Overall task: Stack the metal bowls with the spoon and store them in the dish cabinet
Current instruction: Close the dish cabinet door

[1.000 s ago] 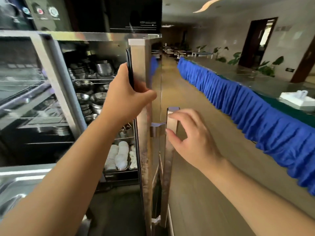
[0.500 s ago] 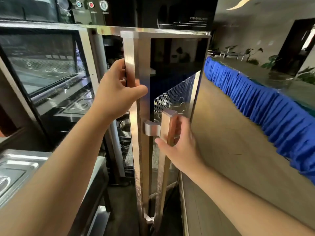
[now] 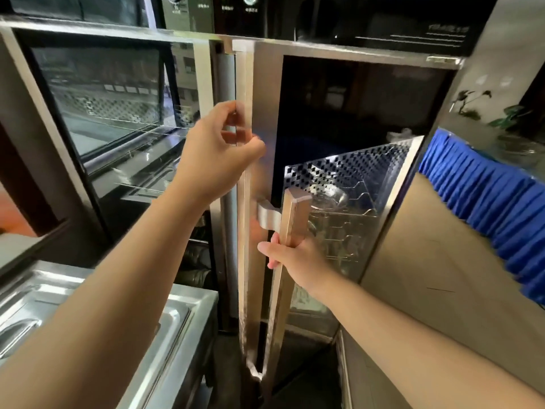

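The dish cabinet (image 3: 203,93) is steel with dark glass doors. Its right door (image 3: 264,113) stands almost flush with the frame, leaving a thin gap on its left edge. My left hand (image 3: 212,154) pinches that edge, thumb on the door's front. My right hand (image 3: 298,261) is wrapped around the long vertical handle (image 3: 295,214), just below its top bracket. Behind the glass, wire racks and a shiny metal bowl (image 3: 327,196) show dimly. No spoon is in sight.
A steel counter (image 3: 188,314) with recessed pans sits low on the left, close to the cabinet. A table with a blue pleated skirt (image 3: 486,208) runs along the right. The cabinet's control panel (image 3: 236,7) is overhead.
The right door has swung from wide open to nearly shut, hiding the shelves of bowls. My right hand slid down and closed around the handle; my left hand's hold on the edge has loosened.
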Action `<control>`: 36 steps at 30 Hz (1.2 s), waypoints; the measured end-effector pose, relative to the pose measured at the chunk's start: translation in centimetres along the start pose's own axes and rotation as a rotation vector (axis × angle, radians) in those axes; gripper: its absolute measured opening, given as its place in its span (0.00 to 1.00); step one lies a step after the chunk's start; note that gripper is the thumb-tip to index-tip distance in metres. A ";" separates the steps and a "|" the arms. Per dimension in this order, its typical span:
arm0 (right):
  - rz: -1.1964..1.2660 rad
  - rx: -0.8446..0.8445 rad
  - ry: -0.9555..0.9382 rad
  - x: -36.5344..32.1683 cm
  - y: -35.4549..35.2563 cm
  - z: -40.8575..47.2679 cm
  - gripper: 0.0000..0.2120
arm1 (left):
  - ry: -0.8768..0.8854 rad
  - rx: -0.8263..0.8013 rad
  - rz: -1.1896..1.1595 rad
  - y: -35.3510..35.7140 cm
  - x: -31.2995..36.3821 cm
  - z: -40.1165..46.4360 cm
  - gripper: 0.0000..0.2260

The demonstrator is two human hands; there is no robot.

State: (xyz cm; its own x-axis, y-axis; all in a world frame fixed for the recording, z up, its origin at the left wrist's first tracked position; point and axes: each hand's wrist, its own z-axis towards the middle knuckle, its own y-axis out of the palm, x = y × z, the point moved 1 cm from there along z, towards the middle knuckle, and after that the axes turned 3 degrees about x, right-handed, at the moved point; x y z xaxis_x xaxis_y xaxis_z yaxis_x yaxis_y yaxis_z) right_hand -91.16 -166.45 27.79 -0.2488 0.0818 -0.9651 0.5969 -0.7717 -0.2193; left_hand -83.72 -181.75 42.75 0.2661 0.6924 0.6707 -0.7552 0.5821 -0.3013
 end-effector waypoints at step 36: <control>0.101 0.291 -0.124 3.4 10.7 31.1 0.10 | -0.144 -0.033 0.972 4.8 -33.6 12.2 0.34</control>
State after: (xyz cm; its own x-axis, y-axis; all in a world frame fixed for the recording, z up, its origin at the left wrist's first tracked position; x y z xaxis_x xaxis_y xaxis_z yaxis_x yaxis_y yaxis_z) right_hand -109.27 -194.04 26.62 -0.3016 -0.0678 -0.9510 0.3849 -0.9212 -0.0564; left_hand -103.57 -207.42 27.07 -0.5396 0.8187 0.1962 -0.5891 -0.2007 -0.7827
